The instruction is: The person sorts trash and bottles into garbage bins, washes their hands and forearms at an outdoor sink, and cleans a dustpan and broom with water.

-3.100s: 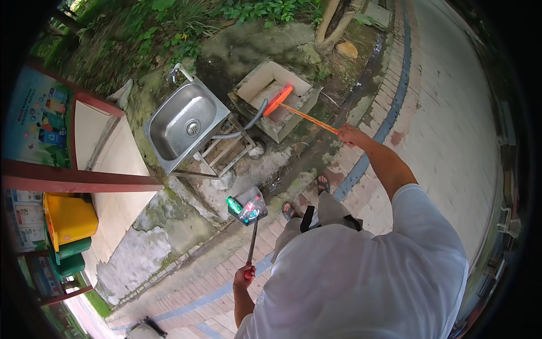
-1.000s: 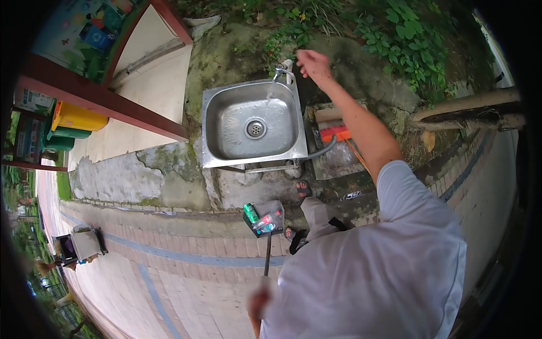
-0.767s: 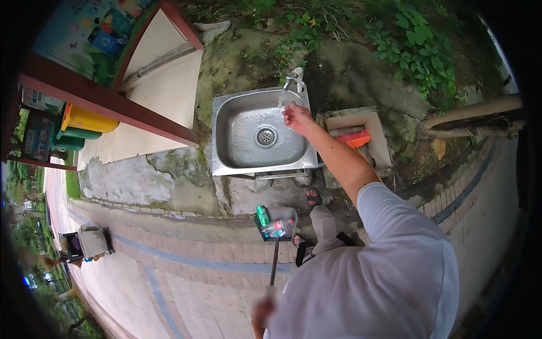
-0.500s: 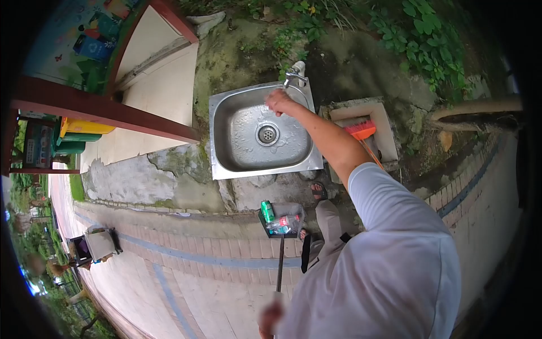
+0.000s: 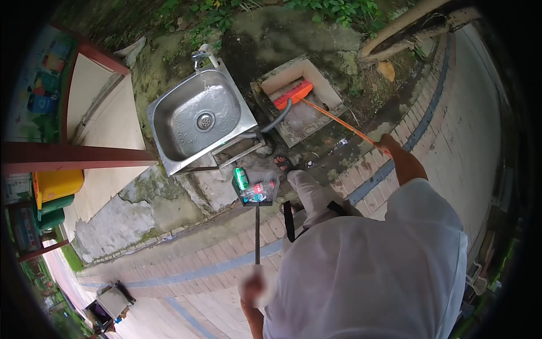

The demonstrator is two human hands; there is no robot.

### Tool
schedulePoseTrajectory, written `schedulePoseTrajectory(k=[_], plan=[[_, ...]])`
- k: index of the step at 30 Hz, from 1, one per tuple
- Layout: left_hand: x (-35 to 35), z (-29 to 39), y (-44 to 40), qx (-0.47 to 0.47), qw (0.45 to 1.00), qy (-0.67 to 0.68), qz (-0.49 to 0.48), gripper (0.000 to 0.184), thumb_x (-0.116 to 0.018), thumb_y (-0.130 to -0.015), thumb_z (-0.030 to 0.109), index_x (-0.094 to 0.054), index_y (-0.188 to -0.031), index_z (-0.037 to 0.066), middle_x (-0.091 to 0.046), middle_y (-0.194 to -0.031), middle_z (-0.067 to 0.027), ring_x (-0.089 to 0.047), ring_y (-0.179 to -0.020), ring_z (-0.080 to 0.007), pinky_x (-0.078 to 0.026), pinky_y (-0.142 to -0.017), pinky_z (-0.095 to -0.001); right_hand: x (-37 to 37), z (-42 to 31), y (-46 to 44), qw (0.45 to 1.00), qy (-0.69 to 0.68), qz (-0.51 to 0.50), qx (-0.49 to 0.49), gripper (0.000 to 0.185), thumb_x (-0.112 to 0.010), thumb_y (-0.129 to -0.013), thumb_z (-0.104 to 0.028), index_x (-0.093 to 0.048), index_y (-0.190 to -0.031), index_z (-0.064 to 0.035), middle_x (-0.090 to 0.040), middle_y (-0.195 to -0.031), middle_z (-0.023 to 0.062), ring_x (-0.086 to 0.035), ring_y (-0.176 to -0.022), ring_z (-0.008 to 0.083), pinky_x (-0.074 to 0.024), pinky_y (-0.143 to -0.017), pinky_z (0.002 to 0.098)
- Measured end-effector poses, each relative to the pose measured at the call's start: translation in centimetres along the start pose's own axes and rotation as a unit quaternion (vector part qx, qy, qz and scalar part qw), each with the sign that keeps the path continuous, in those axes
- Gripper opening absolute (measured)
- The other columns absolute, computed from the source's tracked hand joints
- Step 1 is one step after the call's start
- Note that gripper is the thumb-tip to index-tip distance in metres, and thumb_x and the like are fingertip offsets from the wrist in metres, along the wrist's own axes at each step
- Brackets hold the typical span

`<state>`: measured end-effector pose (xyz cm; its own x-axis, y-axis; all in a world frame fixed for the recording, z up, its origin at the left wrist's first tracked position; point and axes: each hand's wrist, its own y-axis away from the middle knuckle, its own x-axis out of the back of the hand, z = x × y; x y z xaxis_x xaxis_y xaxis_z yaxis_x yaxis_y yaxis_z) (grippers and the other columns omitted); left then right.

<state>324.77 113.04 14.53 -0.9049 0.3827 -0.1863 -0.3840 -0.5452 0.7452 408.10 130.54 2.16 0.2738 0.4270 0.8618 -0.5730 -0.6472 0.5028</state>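
My right hand (image 5: pixel 387 144) grips the end of the orange handle of a broom (image 5: pixel 294 95). The broom's head rests in a square concrete basin (image 5: pixel 330 113). My left hand (image 5: pixel 253 287), partly blurred, is at the end of the dustpan's long dark handle. In the dustpan (image 5: pixel 272 195) lie a green can (image 5: pixel 241 178) and a clear plastic bottle (image 5: pixel 261 188) with a red label. A metal sink (image 5: pixel 195 118) stands left of the basin, with water falling from its tap (image 5: pixel 201 55).
A red post (image 5: pixel 79 156) and yellow bin (image 5: pixel 58 185) are at the left. A cart (image 5: pixel 112 302) stands lower left. A tree trunk (image 5: pixel 415 28) leans at the upper right. A grey hose (image 5: pixel 276 117) hangs between sink and basin.
My right hand has moved from above the sink to the broom handle and closed on it. The view has turned, and the dustpan still holds the can and bottle.
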Motion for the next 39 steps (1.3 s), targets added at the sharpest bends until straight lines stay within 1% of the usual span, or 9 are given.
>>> schedulePoseTrajectory(k=[4, 5, 14, 16, 19, 23, 29, 32, 39], plan=[[1.6, 1.3, -0.2, 0.117, 0.98, 0.149, 0.064, 0.024, -0.072, -0.073, 0.006, -0.064, -0.093, -0.004, -0.065, -0.071, -0.0107, -0.06, -0.052, -0.0168, -0.049, -0.044, -0.0293, -2.8, 5.9, 6.7, 0.998, -0.003, -0.06, -0.015, 0.059, -0.072, -0.071, -0.051, -0.066, -0.104, -0.0031, -0.068, -0.1, 0.0224, -0.065, -0.097, 0.0392, -0.0522, -0.083, 0.0439], [-0.5, 5.3, 0.5, 0.078, 0.985, 0.143, 0.065, 0.023, -0.07, -0.074, 0.005, -0.064, -0.095, -0.003, -0.064, -0.07, -0.0086, -0.058, -0.051, -0.0154, -0.048, -0.043, -0.0283, -3.8, 6.6, 5.5, 0.991, 0.021, -0.122, -0.045, 0.069, -0.074, -0.073, -0.048, -0.055, -0.125, -0.0054, -0.063, -0.117, 0.0219, -0.061, -0.109, 0.0376, -0.0503, -0.09, 0.0464], [-7.9, 10.1, 1.9, 0.051, 0.994, -0.009, 0.096, 0.011, -0.06, -0.078, 0.008, -0.062, -0.087, 0.001, -0.056, -0.067, -0.0002, -0.047, -0.052, -0.0076, -0.036, -0.046, -0.0238, -10.3, 9.1, 2.2, 0.994, 0.047, -0.048, 0.089, 0.054, -0.073, -0.074, -0.034, -0.054, -0.111, -0.0006, -0.065, -0.097, 0.0227, -0.066, -0.087, 0.0366, -0.0551, -0.075, 0.0445], [-8.3, 6.6, 1.7, 0.017, 0.99, -0.058, 0.126, 0.005, -0.057, -0.08, 0.009, -0.06, -0.082, 0.004, -0.052, -0.064, 0.0026, -0.044, -0.05, -0.0064, -0.034, -0.044, -0.0248, -4.4, 5.4, 6.6, 0.979, -0.134, -0.151, 0.003, 0.048, -0.072, -0.076, -0.025, -0.052, -0.114, -0.0026, -0.062, -0.097, 0.0199, -0.065, -0.077, 0.0335, -0.0556, -0.062, 0.043], [-10.4, 5.9, 1.7, -0.041, 0.983, -0.121, 0.128, 0.008, -0.054, -0.084, 0.012, -0.056, -0.078, 0.007, -0.045, -0.064, 0.0053, -0.039, -0.05, -0.0057, -0.032, -0.043, -0.0252, -4.4, 2.6, 3.7, 0.945, -0.273, -0.164, 0.07, 0.039, -0.069, -0.077, -0.018, -0.052, -0.108, -0.0036, -0.058, -0.086, 0.0141, -0.059, -0.067, 0.026, -0.0505, -0.054, 0.0372], [-11.5, 3.2, 0.8, -0.022, 0.977, 0.156, 0.143, 0.007, -0.056, -0.085, 0.012, -0.055, -0.081, 0.008, -0.044, -0.065, 0.0055, -0.038, -0.051, -0.0061, -0.032, -0.043, -0.0237, -3.9, 2.4, 0.3, 0.899, -0.302, -0.066, 0.311, 0.022, -0.058, -0.075, -0.008, -0.054, -0.097, -0.0037, -0.042, -0.066, 0.0, -0.036, -0.055, 0.0144, -0.0331, -0.047, 0.0306], [-11.3, 4.2, -3.1, 0.054, 0.94, 0.256, 0.219, 0.022, -0.054, -0.094, 0.016, -0.049, -0.073, 0.012, -0.04, -0.064, 0.0061, -0.038, -0.054, -0.0064, -0.031, -0.046, -0.0213, 9.9, 0.8, 10.6, 0.906, -0.374, -0.165, 0.109, 0.007, -0.056, -0.076, -0.009, -0.057, -0.083, -0.0074, -0.045, -0.061, -0.0017, -0.041, -0.045, 0.0075, -0.03, -0.037, 0.0276], [-6.5, 1.4, -6.0, -0.095, 0.932, 0.336, 0.1, 0.026, -0.056, -0.092, 0.017, -0.046, -0.068, 0.015, -0.038, -0.063, 0.0063, -0.037, -0.054, -0.0064, -0.031, -0.046, -0.0211, 11.1, 2.7, 15.1, 0.896, -0.395, -0.193, 0.065, 0.001, -0.056, -0.079, -0.01, -0.057, -0.08, -0.0092, -0.044, -0.054, -0.0019, -0.037, -0.036, 0.0084, -0.0293, -0.03, 0.0269], [3.7, -1.5, -14.3, -0.225, 0.909, 0.324, 0.135, 0.027, -0.063, -0.088, 0.027, -0.052, -0.066, 0.015, -0.045, -0.058, 0.0031, -0.042, -0.047, -0.0097, -0.033, -0.04, -0.025, 13.9, 4.4, 27.5, 0.841, -0.481, -0.247, -0.033, 0.007, -0.061, -0.086, -0.016, -0.056, -0.084, -0.0119, -0.038, -0.056, -0.0055, -0.033, -0.036, 0.0039, -0.0267, -0.029, 0.0231]])
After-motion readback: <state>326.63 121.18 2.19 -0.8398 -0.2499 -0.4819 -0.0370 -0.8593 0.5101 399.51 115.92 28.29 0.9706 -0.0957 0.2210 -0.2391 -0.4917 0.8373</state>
